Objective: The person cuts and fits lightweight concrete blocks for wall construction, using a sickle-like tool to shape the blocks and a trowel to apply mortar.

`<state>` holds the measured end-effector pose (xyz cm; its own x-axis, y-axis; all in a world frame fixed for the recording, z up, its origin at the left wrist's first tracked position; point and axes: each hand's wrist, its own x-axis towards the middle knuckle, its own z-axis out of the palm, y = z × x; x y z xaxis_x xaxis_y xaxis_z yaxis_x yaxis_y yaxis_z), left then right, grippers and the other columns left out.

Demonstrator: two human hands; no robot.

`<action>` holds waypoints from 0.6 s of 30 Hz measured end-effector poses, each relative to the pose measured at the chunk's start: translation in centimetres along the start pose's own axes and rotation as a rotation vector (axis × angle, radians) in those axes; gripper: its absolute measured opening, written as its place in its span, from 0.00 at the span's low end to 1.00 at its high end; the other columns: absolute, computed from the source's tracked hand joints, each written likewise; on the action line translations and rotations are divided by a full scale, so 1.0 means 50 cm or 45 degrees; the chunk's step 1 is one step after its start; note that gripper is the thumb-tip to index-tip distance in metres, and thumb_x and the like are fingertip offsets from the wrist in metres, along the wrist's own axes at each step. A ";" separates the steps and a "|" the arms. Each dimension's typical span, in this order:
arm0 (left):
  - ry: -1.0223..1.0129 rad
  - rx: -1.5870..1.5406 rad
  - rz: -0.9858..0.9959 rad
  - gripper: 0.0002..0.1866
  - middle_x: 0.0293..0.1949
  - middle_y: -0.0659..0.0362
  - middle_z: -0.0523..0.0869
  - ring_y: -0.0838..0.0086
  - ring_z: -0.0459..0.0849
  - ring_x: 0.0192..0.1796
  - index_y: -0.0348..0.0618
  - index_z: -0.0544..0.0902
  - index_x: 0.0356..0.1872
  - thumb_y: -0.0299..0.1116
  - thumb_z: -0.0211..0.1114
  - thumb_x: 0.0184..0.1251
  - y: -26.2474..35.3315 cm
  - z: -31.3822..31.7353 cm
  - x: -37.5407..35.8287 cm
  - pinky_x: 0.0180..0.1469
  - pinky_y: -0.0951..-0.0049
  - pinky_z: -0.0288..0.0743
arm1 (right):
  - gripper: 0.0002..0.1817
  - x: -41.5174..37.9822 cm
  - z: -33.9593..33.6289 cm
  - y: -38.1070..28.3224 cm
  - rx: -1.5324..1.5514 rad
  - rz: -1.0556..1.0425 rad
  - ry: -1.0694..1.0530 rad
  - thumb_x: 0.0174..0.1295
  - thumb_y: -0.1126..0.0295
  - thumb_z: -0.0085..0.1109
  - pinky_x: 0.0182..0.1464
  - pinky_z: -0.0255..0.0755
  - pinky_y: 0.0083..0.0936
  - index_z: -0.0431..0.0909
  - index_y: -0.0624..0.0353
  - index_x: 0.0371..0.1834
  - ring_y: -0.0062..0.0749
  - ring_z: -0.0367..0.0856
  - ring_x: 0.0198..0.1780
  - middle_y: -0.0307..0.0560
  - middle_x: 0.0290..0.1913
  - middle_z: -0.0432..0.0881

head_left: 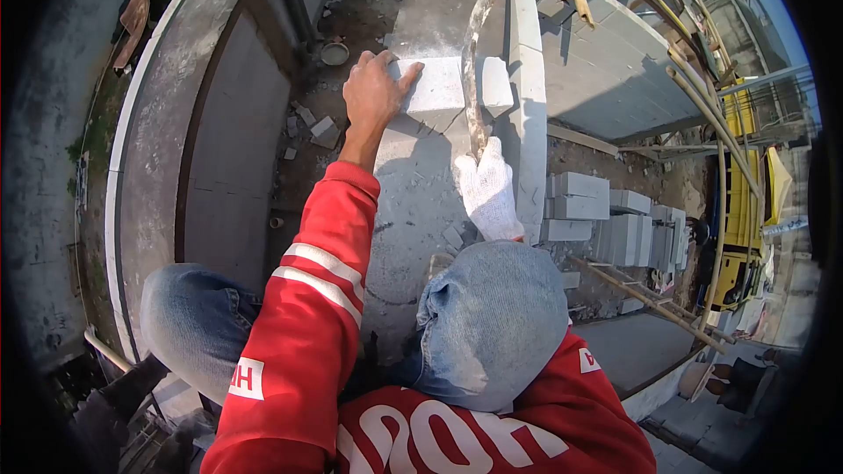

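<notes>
A light-coloured lightweight concrete block [435, 92] lies across the grey concrete ledge [395, 202] in front of my knees. My bare left hand [373, 92] holds its left end, thumb on the top face and fingers over the far side. My right hand [487, 189], in a white knitted glove, is closed round the lower end of a machete [475, 53] with a curved, dust-smeared blade. The blade stands across the block. To its right is a shorter block part [494, 88]; whether the two parts are fully separate is hidden behind the blade.
A row of pale blocks [529, 79] edges the ledge on the right. Lower down are stacked blocks [580, 197], bamboo poles [650, 294] and a yellow truck [742, 193]. Rubble [325, 133] lies in the drop to the left. A person [746, 386] is at lower right.
</notes>
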<state>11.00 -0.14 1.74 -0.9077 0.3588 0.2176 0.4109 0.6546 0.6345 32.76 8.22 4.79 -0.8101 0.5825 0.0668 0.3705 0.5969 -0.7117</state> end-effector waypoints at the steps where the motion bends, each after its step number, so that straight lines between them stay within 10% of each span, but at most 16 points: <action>1: 0.008 0.007 0.018 0.31 0.50 0.50 0.86 0.51 0.87 0.54 0.42 0.90 0.54 0.60 0.74 0.63 -0.001 0.004 0.010 0.54 0.52 0.81 | 0.18 0.007 -0.012 0.000 0.012 -0.005 0.016 0.73 0.68 0.60 0.32 0.78 0.42 0.68 0.72 0.56 0.58 0.87 0.32 0.60 0.26 0.80; 5: -0.036 -0.024 -0.043 0.32 0.49 0.50 0.86 0.51 0.87 0.53 0.42 0.90 0.54 0.61 0.74 0.62 -0.003 -0.003 -0.003 0.55 0.52 0.81 | 0.19 0.005 -0.083 -0.061 0.158 -0.027 0.066 0.73 0.70 0.59 0.33 0.76 0.41 0.69 0.73 0.59 0.52 0.85 0.31 0.58 0.28 0.80; 7: 0.001 0.037 -0.006 0.33 0.49 0.51 0.88 0.52 0.88 0.53 0.43 0.90 0.53 0.64 0.71 0.65 -0.002 -0.002 -0.001 0.55 0.53 0.81 | 0.23 0.015 -0.100 -0.053 -0.058 -0.540 0.447 0.73 0.70 0.60 0.38 0.76 0.45 0.69 0.74 0.65 0.53 0.86 0.38 0.63 0.36 0.81; 12: -0.014 0.011 -0.005 0.32 0.49 0.50 0.86 0.51 0.87 0.53 0.42 0.90 0.54 0.61 0.73 0.63 0.001 -0.003 -0.001 0.55 0.52 0.81 | 0.23 0.006 0.048 0.088 -0.268 -0.234 0.270 0.70 0.63 0.63 0.44 0.79 0.48 0.71 0.71 0.58 0.76 0.83 0.43 0.75 0.39 0.83; 15: 0.000 -0.009 0.008 0.32 0.50 0.50 0.86 0.51 0.87 0.53 0.42 0.89 0.54 0.61 0.74 0.63 -0.004 0.000 -0.001 0.55 0.52 0.81 | 0.31 0.030 0.013 0.041 -0.089 0.157 -0.136 0.72 0.64 0.62 0.48 0.80 0.50 0.66 0.79 0.68 0.67 0.87 0.46 0.77 0.43 0.84; 18: -0.026 -0.003 -0.024 0.32 0.50 0.50 0.86 0.51 0.87 0.53 0.42 0.89 0.54 0.61 0.74 0.63 -0.003 -0.004 0.003 0.55 0.52 0.81 | 0.21 0.036 -0.065 -0.057 0.029 -0.033 0.123 0.72 0.62 0.60 0.40 0.77 0.45 0.72 0.70 0.56 0.58 0.87 0.38 0.66 0.35 0.83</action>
<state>10.81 -0.32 1.83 -0.9132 0.3602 0.1906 0.3939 0.6599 0.6398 31.72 9.37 9.22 -0.7713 0.6181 0.1515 0.3388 0.6004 -0.7244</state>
